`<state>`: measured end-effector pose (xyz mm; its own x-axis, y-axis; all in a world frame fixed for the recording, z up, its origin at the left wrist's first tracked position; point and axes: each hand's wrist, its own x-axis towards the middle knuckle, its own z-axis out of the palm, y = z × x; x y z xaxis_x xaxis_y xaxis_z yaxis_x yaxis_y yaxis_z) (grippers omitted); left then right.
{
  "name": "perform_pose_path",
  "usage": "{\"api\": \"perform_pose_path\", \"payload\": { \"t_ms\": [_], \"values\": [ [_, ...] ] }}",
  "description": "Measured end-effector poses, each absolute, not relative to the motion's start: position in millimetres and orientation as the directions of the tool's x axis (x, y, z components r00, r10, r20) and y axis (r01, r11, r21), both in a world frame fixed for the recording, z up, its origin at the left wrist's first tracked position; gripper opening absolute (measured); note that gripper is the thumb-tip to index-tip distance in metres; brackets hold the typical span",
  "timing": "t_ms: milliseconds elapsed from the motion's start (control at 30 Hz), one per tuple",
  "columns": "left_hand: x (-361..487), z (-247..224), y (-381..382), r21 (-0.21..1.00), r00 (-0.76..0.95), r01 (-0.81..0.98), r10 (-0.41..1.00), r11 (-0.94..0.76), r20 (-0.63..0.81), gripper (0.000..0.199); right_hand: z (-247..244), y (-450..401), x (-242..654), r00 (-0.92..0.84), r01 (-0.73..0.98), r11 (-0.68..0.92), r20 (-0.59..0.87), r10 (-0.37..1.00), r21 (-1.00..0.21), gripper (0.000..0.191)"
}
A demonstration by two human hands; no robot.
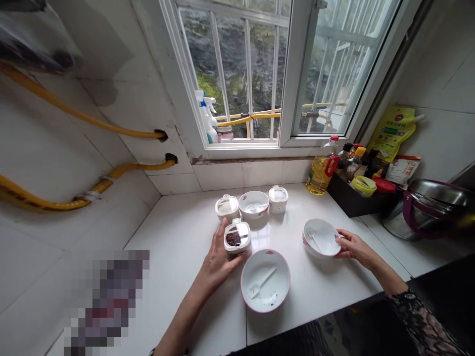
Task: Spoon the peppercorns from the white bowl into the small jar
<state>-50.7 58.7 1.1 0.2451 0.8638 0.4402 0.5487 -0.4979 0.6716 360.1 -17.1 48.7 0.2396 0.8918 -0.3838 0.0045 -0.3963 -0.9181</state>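
My left hand [217, 262] is wrapped round a lidded jar [237, 237] with dark reddish contents under its clear lid. My right hand [351, 246] grips the rim of a small white bowl [321, 237], which is slightly tilted and holds a white spoon. A larger pink-rimmed bowl [265, 281] stands between the hands, nearer me, with a white spoon and dark specks inside. Behind the jar, another bowl [254, 204] with a spoon stands between two white lidded jars, one on the left [226, 206] and one on the right [278, 199].
An oil bottle [319, 170] stands at the back right beside a black box [351, 200] of condiment bottles. A metal pot [434, 207] sits at the far right. Yellow hoses [85, 198] run along the left wall. A barred window [245, 74] is behind the white counter [166, 237].
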Motion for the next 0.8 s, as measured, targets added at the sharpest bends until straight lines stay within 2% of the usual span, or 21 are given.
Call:
{"api": "perform_pose_path", "payload": {
  "t_ms": [200,300,400,467,567,700,800],
  "values": [
    [-56,-17,65,0.771,0.237,0.485,0.911,-0.413,0.339,0.109,47,-16,359,0.242,0.08,-0.4,-0.371,0.897,-0.913,0.044],
    [-56,-23,70,0.797,0.204,0.458,0.919,-0.394,0.337,0.11,57,-8,369,0.25,0.298,-0.393,-0.327,0.911,-0.87,0.052],
    [-57,-25,73,0.82,0.206,0.419,0.92,-0.39,0.333,0.106,77,18,374,0.235,0.574,-0.248,-0.133,0.963,-0.781,0.062],
    [-58,-24,74,0.831,0.207,0.405,0.924,-0.381,0.322,0.104,92,45,367,0.117,0.674,-0.1,-0.028,0.993,-0.732,0.068],
    [-59,-27,74,0.85,0.175,0.404,0.94,-0.339,0.293,0.106,105,94,340,-0.175,0.731,0.165,0.052,0.983,-0.662,0.081],
    [-59,-40,77,0.868,0.176,0.362,0.939,-0.34,0.294,0.108,110,151,290,-0.363,0.792,0.308,-0.001,0.932,-0.528,0.103],
    [-59,-47,79,0.887,0.171,0.323,0.942,-0.331,0.29,0.109,114,175,262,-0.421,0.854,0.366,-0.078,0.904,-0.37,0.107]
  ]
}}
